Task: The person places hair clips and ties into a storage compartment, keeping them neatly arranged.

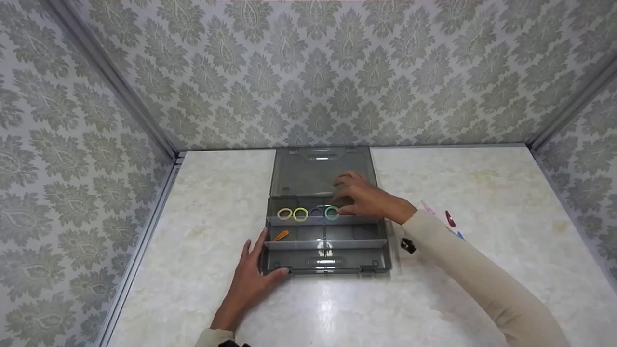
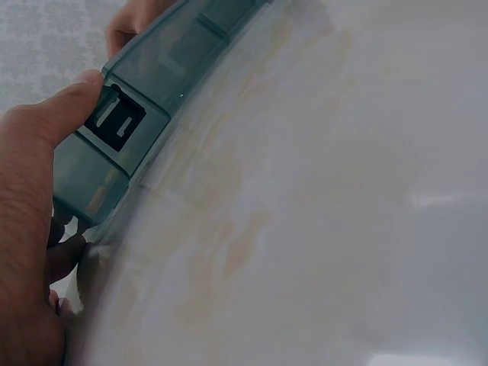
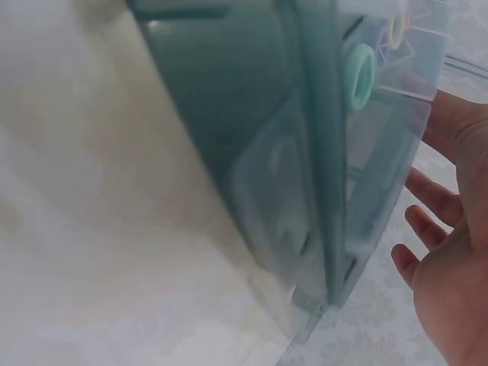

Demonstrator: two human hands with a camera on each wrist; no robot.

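Observation:
A grey see-through divided box [image 1: 328, 271] lies with its lid folded back. My left hand [image 1: 253, 270] rests at its front left corner, thumb on the front edge by a latch [image 2: 118, 118], fingers along the left side. My right hand [image 1: 364, 195] is over the right part of the back row, fingers loosely bent and apart, with no object visible between them. Near its thumb sits a teal hair tie [image 1: 331, 213]. Purple [image 1: 316, 212], yellow [image 1: 300, 214] and peach [image 1: 284, 214] hair ties share that row. An orange hair clip [image 1: 281, 235] lies in the middle row.
The lid [image 1: 313, 176] lies towards the patterned wall [image 1: 318, 77]. Right of the box on the table [image 1: 501, 193] lie a red hair clip [image 1: 450, 219], a pink clip [image 1: 427, 207] and a blue clip [image 1: 460, 235], partly beside the right sleeve [image 1: 482, 274].

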